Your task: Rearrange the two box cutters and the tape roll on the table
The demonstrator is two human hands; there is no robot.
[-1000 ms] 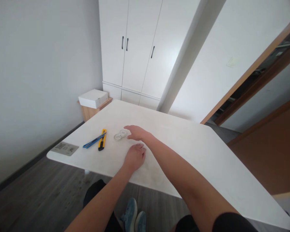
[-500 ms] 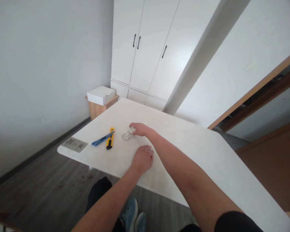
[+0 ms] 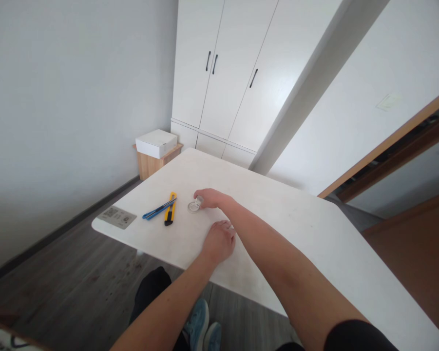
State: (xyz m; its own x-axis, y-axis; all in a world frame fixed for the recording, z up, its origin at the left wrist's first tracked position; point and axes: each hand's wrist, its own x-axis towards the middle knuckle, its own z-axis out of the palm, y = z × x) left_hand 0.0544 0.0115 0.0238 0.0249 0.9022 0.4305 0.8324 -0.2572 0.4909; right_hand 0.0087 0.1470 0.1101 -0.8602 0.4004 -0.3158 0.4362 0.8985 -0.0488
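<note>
My right hand reaches across the white table and pinches a small clear round piece, held tilted between its fingertips. A second small clear round piece lies flat on the table just left of those fingers. My left hand rests on the tabletop nearer to me, fingers loosely curled, holding nothing. A yellow utility knife and a blue utility knife lie side by side left of the clear pieces.
A grey card lies at the table's left corner. A white box sits on a low wooden stand by the wall. White cupboards stand behind. My legs and blue shoes show below the table edge.
My right hand has closed its fingers on one of the two clear round pieces and tilted it up. The view has shifted so everything sits further right. My left hand stays put.
</note>
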